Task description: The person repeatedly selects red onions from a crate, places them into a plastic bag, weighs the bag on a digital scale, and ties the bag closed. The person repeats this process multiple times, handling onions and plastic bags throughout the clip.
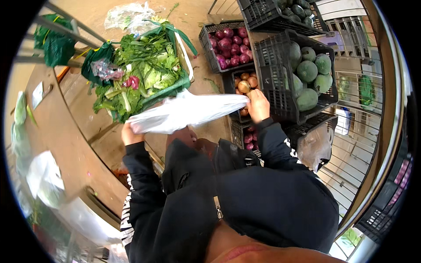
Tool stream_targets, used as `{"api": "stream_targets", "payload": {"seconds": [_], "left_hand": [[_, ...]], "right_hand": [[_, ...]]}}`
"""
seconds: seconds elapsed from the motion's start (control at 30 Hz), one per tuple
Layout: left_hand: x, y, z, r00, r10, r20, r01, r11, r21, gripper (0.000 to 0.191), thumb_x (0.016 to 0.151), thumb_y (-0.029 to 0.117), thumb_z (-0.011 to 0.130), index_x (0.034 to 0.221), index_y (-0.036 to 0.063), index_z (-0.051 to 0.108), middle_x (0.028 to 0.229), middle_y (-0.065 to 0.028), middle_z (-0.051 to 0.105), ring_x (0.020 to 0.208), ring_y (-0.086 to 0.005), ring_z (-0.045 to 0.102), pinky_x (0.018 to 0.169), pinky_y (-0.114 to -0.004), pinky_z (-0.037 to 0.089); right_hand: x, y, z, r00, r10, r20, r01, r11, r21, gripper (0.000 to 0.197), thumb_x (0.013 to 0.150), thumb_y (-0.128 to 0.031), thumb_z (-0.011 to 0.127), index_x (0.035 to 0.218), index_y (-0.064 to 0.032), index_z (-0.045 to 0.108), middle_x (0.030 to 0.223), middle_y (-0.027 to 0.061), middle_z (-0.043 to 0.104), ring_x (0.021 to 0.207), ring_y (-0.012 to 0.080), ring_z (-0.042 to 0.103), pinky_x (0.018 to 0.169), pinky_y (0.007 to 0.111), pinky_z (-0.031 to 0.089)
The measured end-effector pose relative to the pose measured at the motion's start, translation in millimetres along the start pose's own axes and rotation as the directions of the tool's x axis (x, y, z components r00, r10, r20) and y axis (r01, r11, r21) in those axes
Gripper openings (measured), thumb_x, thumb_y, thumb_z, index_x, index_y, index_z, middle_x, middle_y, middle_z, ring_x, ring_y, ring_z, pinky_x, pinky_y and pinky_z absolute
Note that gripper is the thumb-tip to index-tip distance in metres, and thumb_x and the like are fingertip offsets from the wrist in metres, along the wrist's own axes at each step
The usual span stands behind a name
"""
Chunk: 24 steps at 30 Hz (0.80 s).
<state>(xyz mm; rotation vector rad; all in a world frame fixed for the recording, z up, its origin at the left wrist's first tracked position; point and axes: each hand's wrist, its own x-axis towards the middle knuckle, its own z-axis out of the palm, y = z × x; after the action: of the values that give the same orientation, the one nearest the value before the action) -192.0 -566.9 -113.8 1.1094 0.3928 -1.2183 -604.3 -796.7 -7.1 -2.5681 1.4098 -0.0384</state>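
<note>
A white plastic bag point(190, 110) is stretched between my two hands, in front of my knees. My left hand point(131, 133) grips its left end, beside the lower edge of a crate of leafy greens point(189, 59). At the other end, my right hand point(259, 105) is closed on the bag, above a black crate of yellow onions point(244, 86). Cut greens point(153, 72), with some dark red leaves among them, heap over the crate's side. The bag is partly blurred, and its opening cannot be made out.
Black crates of red onions point(232, 46) and green melons point(307, 70) stand at the right, near a wire rack point(355, 138). A brown table point(62, 131) curves along the left, with wrapped vegetables point(20, 131). Clear plastic point(130, 16) lies on the floor beyond the greens.
</note>
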Motion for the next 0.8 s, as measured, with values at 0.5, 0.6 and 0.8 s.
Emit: {"api": "stream_targets", "payload": {"seconds": [0.5, 0.6, 0.8], "left_hand": [[233, 31, 90, 0.854, 0.284, 0.436, -0.232, -0.543, 0.807, 0.035, 0.080, 0.001, 0.059, 0.114, 0.0055, 0.060, 0.102, -0.0221, 0.067, 0.096, -0.0425, 0.063, 0.078, -0.051, 0.050], [255, 6, 97, 0.905, 0.294, 0.308, -0.220, -0.295, 0.930, 0.045, 0.079, -0.005, 0.062, 0.123, 0.0021, 0.058, 0.104, -0.0230, 0.067, 0.101, -0.0371, 0.066, 0.087, -0.043, 0.052], [310, -48, 26, 0.860, 0.448, 0.243, -0.382, 0.250, 0.890, 0.049, 0.081, -0.008, 0.045, 0.128, -0.0064, 0.059, 0.121, -0.0138, 0.064, 0.115, -0.0253, 0.058, 0.107, -0.034, 0.039]], "right_hand": [[335, -29, 179, 0.991, 0.042, -0.130, 0.027, 0.871, 0.490, 0.025, 0.083, 0.002, 0.064, 0.106, -0.0061, 0.061, 0.089, 0.0182, 0.068, 0.084, 0.0394, 0.068, 0.071, 0.044, 0.054], [340, 7, 252, 0.996, 0.023, -0.081, 0.018, 0.879, 0.477, 0.024, 0.085, 0.002, 0.064, 0.107, -0.0054, 0.059, 0.088, 0.0176, 0.068, 0.082, 0.0391, 0.068, 0.069, 0.044, 0.054], [360, 87, 336, 0.999, -0.026, 0.022, 0.009, 0.818, 0.575, 0.035, 0.087, -0.023, 0.075, 0.115, -0.0065, 0.060, 0.094, 0.0159, 0.069, 0.088, 0.0364, 0.069, 0.075, 0.044, 0.054]]}}
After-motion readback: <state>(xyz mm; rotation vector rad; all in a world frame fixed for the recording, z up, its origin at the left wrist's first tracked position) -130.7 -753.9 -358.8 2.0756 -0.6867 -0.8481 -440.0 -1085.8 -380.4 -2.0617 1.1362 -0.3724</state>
